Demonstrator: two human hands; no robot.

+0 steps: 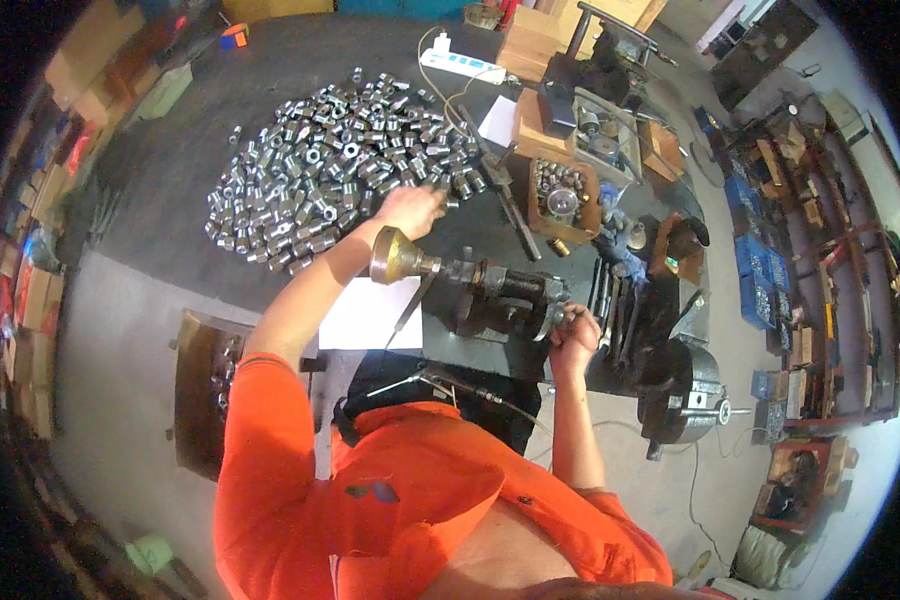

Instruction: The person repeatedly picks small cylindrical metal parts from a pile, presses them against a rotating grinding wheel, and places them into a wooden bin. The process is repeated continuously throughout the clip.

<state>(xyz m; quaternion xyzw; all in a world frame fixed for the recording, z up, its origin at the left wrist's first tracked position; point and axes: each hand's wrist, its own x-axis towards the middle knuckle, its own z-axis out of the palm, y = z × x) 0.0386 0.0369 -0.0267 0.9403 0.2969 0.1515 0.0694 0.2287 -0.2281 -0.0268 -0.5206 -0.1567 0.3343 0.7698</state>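
Observation:
A broad heap of silvery hex metal fittings (320, 165) covers the middle of the dark bench. My left hand (412, 210) reaches to the heap's near right edge, its fingers curled down among the fittings. What lies under those fingertips is hidden. In front of me stands a dark metal bench fixture (510, 287), with a brass-coloured cup-shaped piece (396, 255) at its left end, just below my left wrist. At the fixture's right end my right hand (576, 330) is closed round its handle.
A white paper sheet (375, 315) lies at the bench's front edge. Right of the heap are a long wrench-like tool (510, 205), a cardboard box of small parts (564, 200) and several long tools (615, 310). A white power strip (462, 66) lies at the back.

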